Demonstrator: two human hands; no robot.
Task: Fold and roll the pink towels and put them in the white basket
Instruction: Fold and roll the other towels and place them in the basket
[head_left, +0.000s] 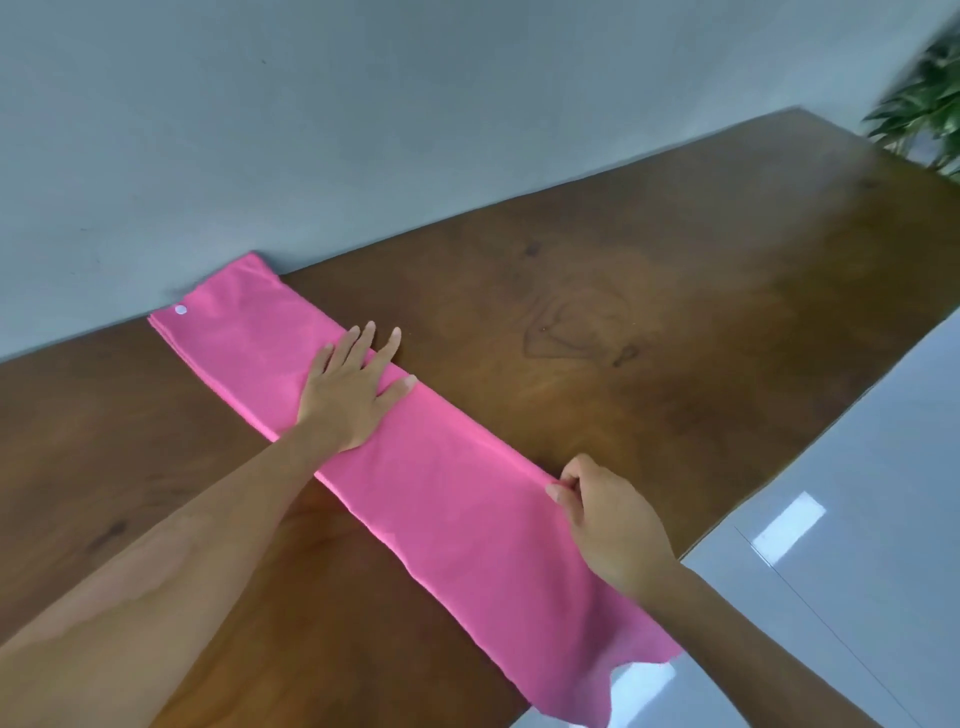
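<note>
Pressing flat, the left hand (349, 389) lies released on the pink towel (426, 483), stretched eleven-to-five across the desk (649, 322); right hand (605, 514) has its grip pinching the towel's three-o'clock edge.

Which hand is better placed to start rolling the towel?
Probably the right hand: its fingers already pinch the towel edge, nearer the overhanging end. The left hand lies flat mid-towel.
</note>
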